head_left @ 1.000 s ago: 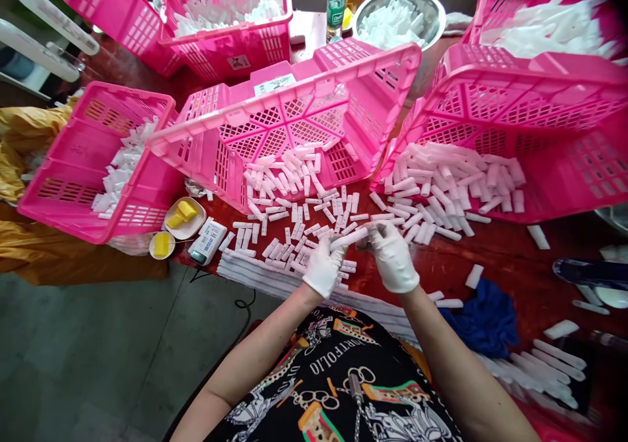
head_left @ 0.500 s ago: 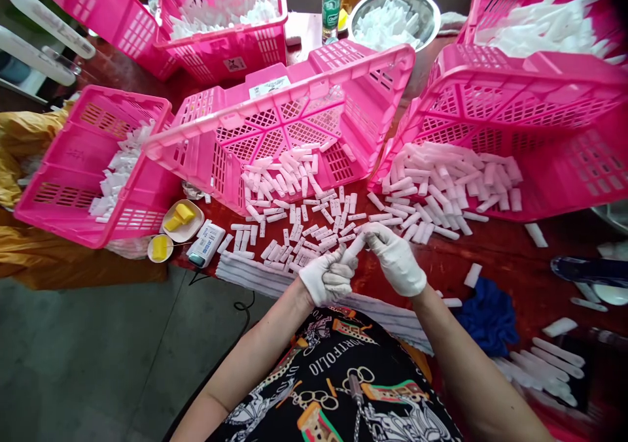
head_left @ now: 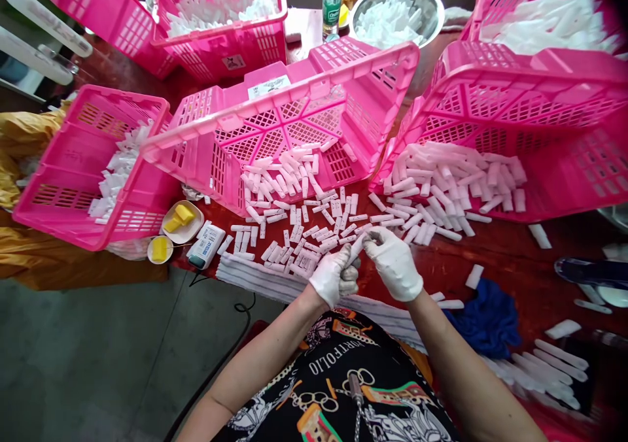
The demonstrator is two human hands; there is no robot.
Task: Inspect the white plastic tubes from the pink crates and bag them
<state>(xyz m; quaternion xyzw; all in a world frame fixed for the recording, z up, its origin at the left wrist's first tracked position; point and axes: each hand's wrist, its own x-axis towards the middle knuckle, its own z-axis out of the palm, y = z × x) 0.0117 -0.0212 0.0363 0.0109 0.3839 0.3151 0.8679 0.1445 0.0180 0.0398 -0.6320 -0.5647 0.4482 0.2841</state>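
Note:
My left hand (head_left: 336,275), in a white glove, is closed around a small white plastic tube (head_left: 357,246) near the front edge of the table. The gloved fingers of my right hand (head_left: 394,262) pinch the far end of the same piece. Just beyond both hands lie many loose white plastic pieces (head_left: 297,233), some with small dark marks. More of them spill from the tipped pink basket (head_left: 279,105) in the middle. A larger heap of white tubes (head_left: 441,180) comes out of the pink basket (head_left: 530,102) on the right.
A striped towel (head_left: 265,282) lines the front edge. Yellow sponge pieces (head_left: 180,218) sit in a small dish at left, beside a white-and-grey device (head_left: 206,244). A blue cloth (head_left: 488,318) lies at right. Behind stand a metal bowl (head_left: 439,20) and a bottle (head_left: 331,7).
My left hand has shifted slightly right and turned, its fingers now nearer my right hand. Both hands still grip the white tube.

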